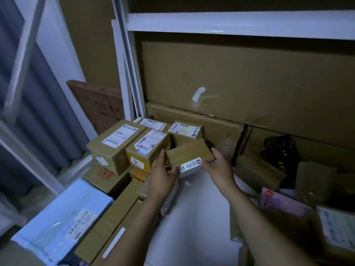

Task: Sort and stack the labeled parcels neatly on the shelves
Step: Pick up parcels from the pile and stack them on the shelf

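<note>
Both hands, left hand (163,177) and right hand (219,169), close their grip on a small brown parcel (189,152), held tilted above the pile. Labeled boxes (148,144) crowd just left; a black bag (280,150) sits right.

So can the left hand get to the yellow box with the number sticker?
Probably yes. The left hand sits right beside the yellow box, with nothing between them. But both hands are holding the small brown parcel, the right hand on its other side, so the left would have to let go first.
</note>
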